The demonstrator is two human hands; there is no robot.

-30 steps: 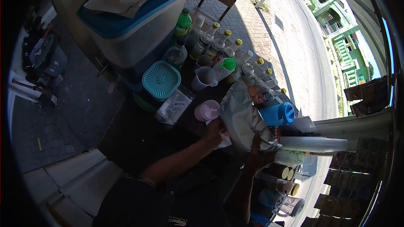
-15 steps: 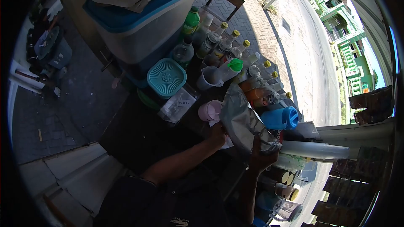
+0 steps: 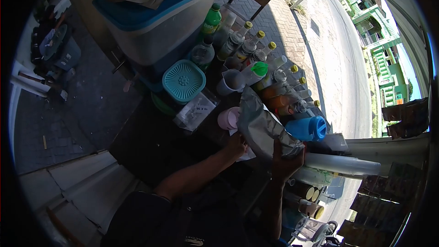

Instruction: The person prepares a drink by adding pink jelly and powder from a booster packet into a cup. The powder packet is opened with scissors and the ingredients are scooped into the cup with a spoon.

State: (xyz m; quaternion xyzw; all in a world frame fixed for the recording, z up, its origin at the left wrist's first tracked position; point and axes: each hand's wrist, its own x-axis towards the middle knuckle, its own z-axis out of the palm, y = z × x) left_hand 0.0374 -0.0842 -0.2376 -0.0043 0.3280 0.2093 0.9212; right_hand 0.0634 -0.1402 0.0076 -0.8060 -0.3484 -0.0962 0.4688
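A crumpled silver foil bag [image 3: 261, 126] slants over the dark tabletop. My right hand [image 3: 287, 161] grips its lower right end, the thumb pressed along the foil. Close to the bag's left edge is my left hand [image 3: 236, 147], its fingers curled; what they hold is partly hidden and too dark to make out. Some white paper or plastic [image 3: 248, 154] shows beside those fingers. A pink cup [image 3: 227, 120] stands just beyond my left hand, partly behind the bag.
Bottles with yellow caps [image 3: 260, 34] crowd the far side. A blue-lidded bin [image 3: 155, 32], teal lidded container [image 3: 184, 81], clear plastic packet [image 3: 195, 111] and measuring jug [image 3: 228, 83] stand leftward. A blue pitcher [image 3: 304, 128] and stacked plastic cups [image 3: 343, 163] are at right.
The view has shifted slightly. My right hand has moved up a little along the foil bag, and the bag sits a bit more upright. My left hand stays about where it was.
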